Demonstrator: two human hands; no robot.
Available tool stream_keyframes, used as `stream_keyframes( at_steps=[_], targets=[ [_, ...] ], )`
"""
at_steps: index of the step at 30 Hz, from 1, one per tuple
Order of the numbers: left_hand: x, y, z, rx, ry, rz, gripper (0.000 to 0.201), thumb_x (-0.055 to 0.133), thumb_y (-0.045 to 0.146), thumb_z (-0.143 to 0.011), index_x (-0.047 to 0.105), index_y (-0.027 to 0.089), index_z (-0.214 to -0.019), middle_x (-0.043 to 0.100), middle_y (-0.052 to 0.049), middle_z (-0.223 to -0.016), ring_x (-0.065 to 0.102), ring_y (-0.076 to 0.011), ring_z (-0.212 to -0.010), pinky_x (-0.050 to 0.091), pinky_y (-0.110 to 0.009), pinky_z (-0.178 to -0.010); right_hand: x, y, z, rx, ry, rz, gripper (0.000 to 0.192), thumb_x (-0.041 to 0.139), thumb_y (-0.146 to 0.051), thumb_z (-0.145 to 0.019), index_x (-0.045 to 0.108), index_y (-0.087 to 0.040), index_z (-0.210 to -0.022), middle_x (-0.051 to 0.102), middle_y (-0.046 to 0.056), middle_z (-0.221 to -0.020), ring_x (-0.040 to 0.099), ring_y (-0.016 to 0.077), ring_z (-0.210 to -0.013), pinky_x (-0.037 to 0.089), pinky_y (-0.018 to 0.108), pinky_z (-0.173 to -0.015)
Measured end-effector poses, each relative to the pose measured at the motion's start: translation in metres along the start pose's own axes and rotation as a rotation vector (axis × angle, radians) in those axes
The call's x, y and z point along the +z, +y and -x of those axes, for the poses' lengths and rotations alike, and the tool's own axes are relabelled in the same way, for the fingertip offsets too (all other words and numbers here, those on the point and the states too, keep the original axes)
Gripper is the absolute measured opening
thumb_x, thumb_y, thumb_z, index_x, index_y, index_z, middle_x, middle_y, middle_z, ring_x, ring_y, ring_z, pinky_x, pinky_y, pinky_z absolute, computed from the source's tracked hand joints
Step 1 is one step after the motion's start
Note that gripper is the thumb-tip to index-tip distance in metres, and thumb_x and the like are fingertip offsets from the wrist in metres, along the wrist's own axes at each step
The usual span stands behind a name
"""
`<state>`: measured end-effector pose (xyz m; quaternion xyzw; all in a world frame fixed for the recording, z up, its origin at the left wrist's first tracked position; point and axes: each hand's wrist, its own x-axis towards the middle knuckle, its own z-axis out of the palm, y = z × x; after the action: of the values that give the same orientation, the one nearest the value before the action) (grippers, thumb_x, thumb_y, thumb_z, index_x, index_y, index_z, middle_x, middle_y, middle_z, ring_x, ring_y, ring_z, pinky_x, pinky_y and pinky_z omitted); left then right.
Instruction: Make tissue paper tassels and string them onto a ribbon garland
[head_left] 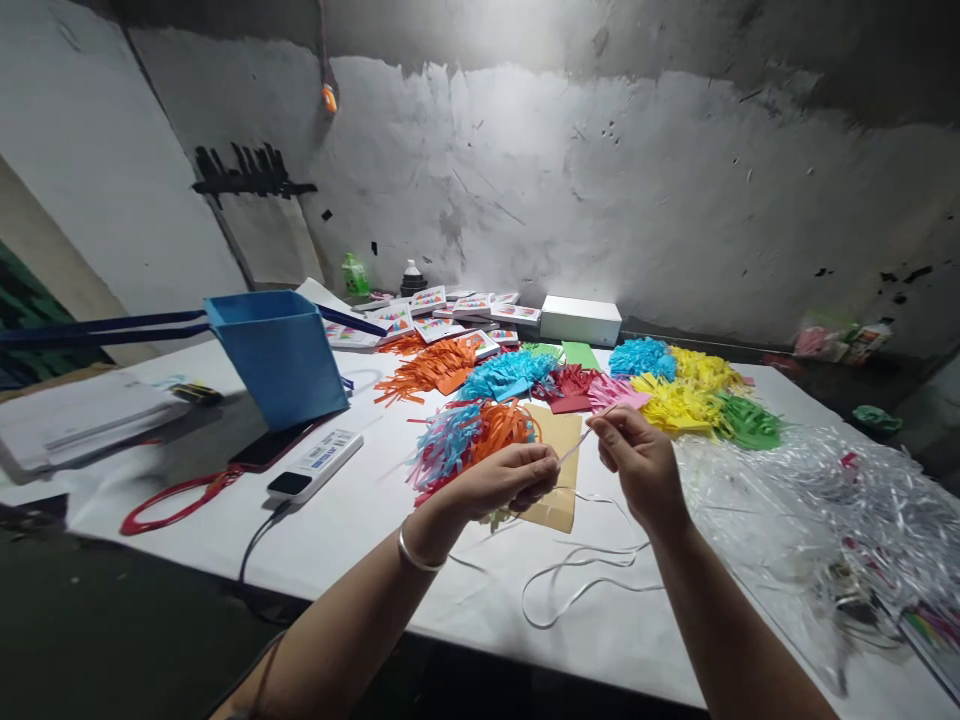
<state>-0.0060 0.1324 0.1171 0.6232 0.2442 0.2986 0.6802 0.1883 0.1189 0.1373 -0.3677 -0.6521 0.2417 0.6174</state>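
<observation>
Between my two hands runs a thin white ribbon [577, 447], its slack looping over the white table below. My left hand [517, 475], with a bangle at the wrist, is closed on one part of it. Higher and to the right, my right hand [634, 455] pinches the ribbon between thumb and fingers. Just behind the left hand lies a bunch of fringed paper tassels [484, 435] in orange, light blue and pink. Partly hidden by that hand, a tan card [562, 500] rests on the table. The left fingertips are partly hidden.
Fringed paper bundles in orange, blue [510, 372], red, pink, yellow [679, 403] and green lie behind. Further back are printed boxes [457, 308] and a white box [581, 320]. A blue container [277, 360], phone and white device [319, 468] stand left; clear plastic strips [847, 500] heap right.
</observation>
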Motion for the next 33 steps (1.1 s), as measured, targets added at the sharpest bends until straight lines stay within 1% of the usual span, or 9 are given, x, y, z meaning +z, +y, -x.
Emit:
stream_keyframes(
  at_steps=[3,7,13,20,24,27,29,31,33],
  targets=[
    [-0.005,0.003,0.000,0.022,0.018,-0.100,0.047,0.060,0.062,-0.086,0.045,0.020,-0.072,0.036,0.008,-0.060,0.029,-0.0063,-0.047,0.023,-0.020,-0.042,-0.017,0.000,-0.007,0.037,0.050,-0.101,0.023,0.064,-0.040,-0.092,0.064,-0.019,-0.082,0.047,-0.005,-0.066,0.039,0.0059,-0.047,0.029,0.022,-0.043],
    [-0.014,0.010,-0.001,0.104,0.094,-0.282,0.047,0.056,0.063,-0.088,0.048,0.020,-0.072,0.039,0.007,-0.059,0.031,-0.0082,-0.048,0.025,-0.022,-0.046,-0.039,0.000,-0.012,0.040,0.133,-0.170,0.023,0.067,-0.041,-0.089,0.064,-0.019,-0.083,0.051,-0.004,-0.068,0.042,0.0062,-0.048,0.031,0.023,-0.044],
    [-0.013,0.019,-0.012,0.284,0.247,-0.577,0.036,0.059,0.046,-0.091,0.055,0.019,-0.070,0.047,0.003,-0.065,0.040,-0.0131,-0.061,0.029,-0.025,-0.057,-0.054,-0.003,-0.009,0.009,0.248,-0.164,0.019,0.072,-0.036,-0.087,0.067,-0.019,-0.080,0.055,-0.003,-0.075,0.044,0.0056,-0.050,0.032,0.024,-0.047],
    [0.010,0.015,-0.022,0.361,0.234,-0.744,0.034,0.049,0.039,-0.097,0.057,0.019,-0.071,0.053,0.001,-0.066,0.047,-0.0148,-0.063,0.033,-0.025,-0.062,-0.066,-0.007,-0.009,-0.004,0.393,-0.206,0.018,0.074,-0.032,-0.085,0.065,-0.018,-0.079,0.051,-0.007,-0.060,0.043,0.0055,-0.047,0.031,0.023,-0.047],
    [0.013,0.005,-0.028,0.337,0.154,-0.776,0.036,0.047,0.042,-0.098,0.059,0.018,-0.074,0.054,0.000,-0.067,0.045,-0.0136,-0.061,0.034,-0.023,-0.059,-0.069,-0.012,-0.011,0.046,0.368,-0.292,0.025,0.076,-0.040,-0.081,0.061,-0.020,-0.081,0.052,-0.008,-0.056,0.048,0.0066,-0.048,0.037,0.021,-0.047],
    [0.002,-0.014,-0.031,0.279,0.047,-0.781,0.040,0.047,0.047,-0.097,0.063,0.017,-0.075,0.056,0.001,-0.065,0.044,-0.0123,-0.058,0.035,-0.021,-0.056,-0.078,-0.018,-0.010,0.159,0.278,-0.364,0.034,0.075,-0.052,-0.079,0.058,-0.023,-0.084,0.054,-0.007,-0.059,0.048,0.0079,-0.043,0.036,0.020,-0.038],
    [-0.012,-0.030,-0.032,0.234,0.014,-0.782,0.042,0.049,0.050,-0.095,0.065,0.016,-0.075,0.057,0.001,-0.064,0.045,-0.0121,-0.058,0.036,-0.021,-0.054,-0.092,-0.020,-0.008,0.243,0.236,-0.383,0.036,0.077,-0.052,-0.075,0.058,-0.022,-0.084,0.050,-0.009,-0.055,0.038,0.0056,-0.035,0.027,0.018,-0.030],
    [-0.031,-0.044,-0.030,0.195,0.037,-0.783,0.042,0.052,0.050,-0.093,0.067,0.015,-0.077,0.060,-0.001,-0.065,0.049,-0.0128,-0.059,0.039,-0.021,-0.056,-0.116,-0.019,-0.005,0.287,0.259,-0.380,0.038,0.083,-0.047,-0.070,0.060,-0.021,-0.084,0.045,-0.011,-0.053,0.031,0.0032,-0.035,0.023,0.015,-0.028],
    [-0.049,-0.054,-0.028,0.169,0.108,-0.789,0.041,0.053,0.048,-0.091,0.067,0.014,-0.076,0.061,-0.002,-0.067,0.050,-0.0139,-0.061,0.041,-0.022,-0.058,-0.148,-0.015,-0.001,0.291,0.347,-0.360,0.039,0.088,-0.043,-0.064,0.062,-0.021,-0.084,0.048,-0.009,-0.057,0.034,0.0024,-0.039,0.024,0.013,-0.029]
  ],
)
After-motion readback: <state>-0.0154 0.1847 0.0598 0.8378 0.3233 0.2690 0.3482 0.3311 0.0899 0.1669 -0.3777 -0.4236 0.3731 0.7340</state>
